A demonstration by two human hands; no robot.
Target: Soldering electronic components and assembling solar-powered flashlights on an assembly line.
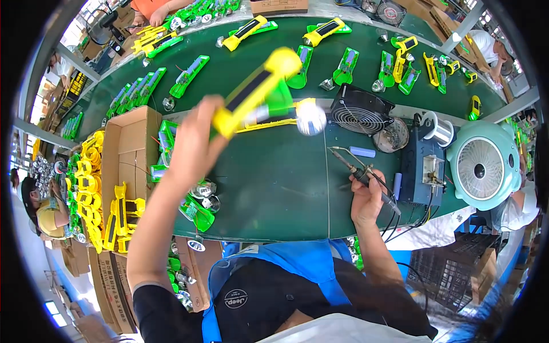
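Observation:
My left hand [197, 137] grips the lower end of a yellow and green flashlight casing [251, 94] with a dark panel strip. It is raised over the bench, tilted up to the right and blurred by motion. Behind and below it, a round silver reflector [311, 119] sits at the end of another yellow casing part [269, 124]; whether it joins the raised one I cannot tell. My right hand [368, 197] closes around a soldering iron [357, 171], its tip pointing up and left above the green bench top [274, 188]. Just past the tip lies a blue cylindrical cell [362, 152].
To the right stand a soldering station [420, 171], a solder spool [437, 128] and a mint fan [483, 166]. A black fan [361, 111] stands behind. A cardboard box [128, 137] and piled yellow casings [88, 188] flank the left. Green flashlight shells [346, 66] lie along the far belt.

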